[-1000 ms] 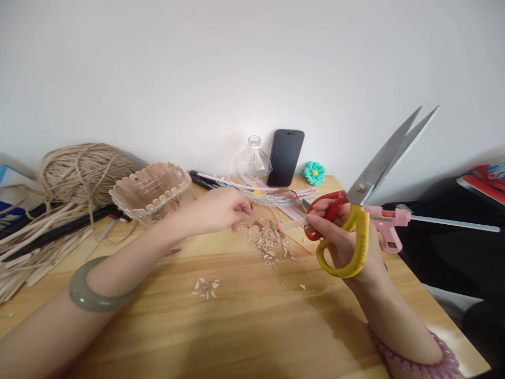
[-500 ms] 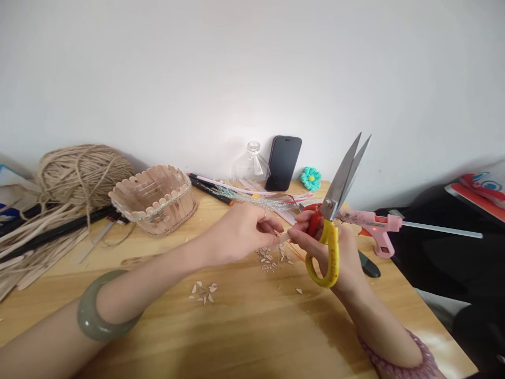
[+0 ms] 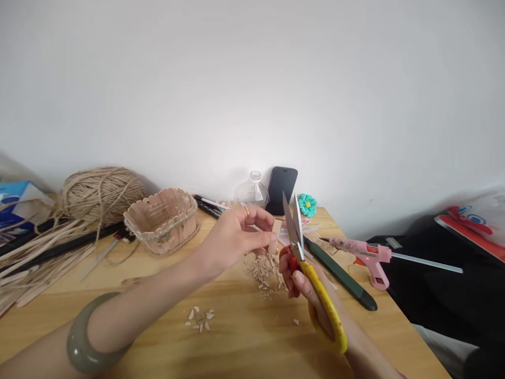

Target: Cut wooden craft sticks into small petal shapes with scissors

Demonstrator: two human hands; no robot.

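Between the thumb and fingers of my left hand [image 3: 240,234] is a short flat piece of popsicle stick [image 3: 275,236], held upright. My right hand [image 3: 311,295] grips scissors [image 3: 303,258] with one yellow and one red handle. Their blades point up and stand slightly apart, just right of the stick piece and not touching it. Below my hands lies a heap of small wood clippings [image 3: 263,271]. Nearer to me on the table, several pale petal-shaped chips [image 3: 200,319] form a loose ring.
A popsicle-stick basket [image 3: 173,223] and a ball of twine [image 3: 103,192] stand at the left. At the back are a clear bottle [image 3: 252,192], a phone [image 3: 281,189] and a teal flower [image 3: 307,205]. A green-handled tool [image 3: 341,276] and a pink glue gun [image 3: 365,255] lie at the right.
My hands have moved apart. The right hand has gone down with the scissors, whose blades now tilt left; the left hand holds the stick piece upright. The view has tipped upward.
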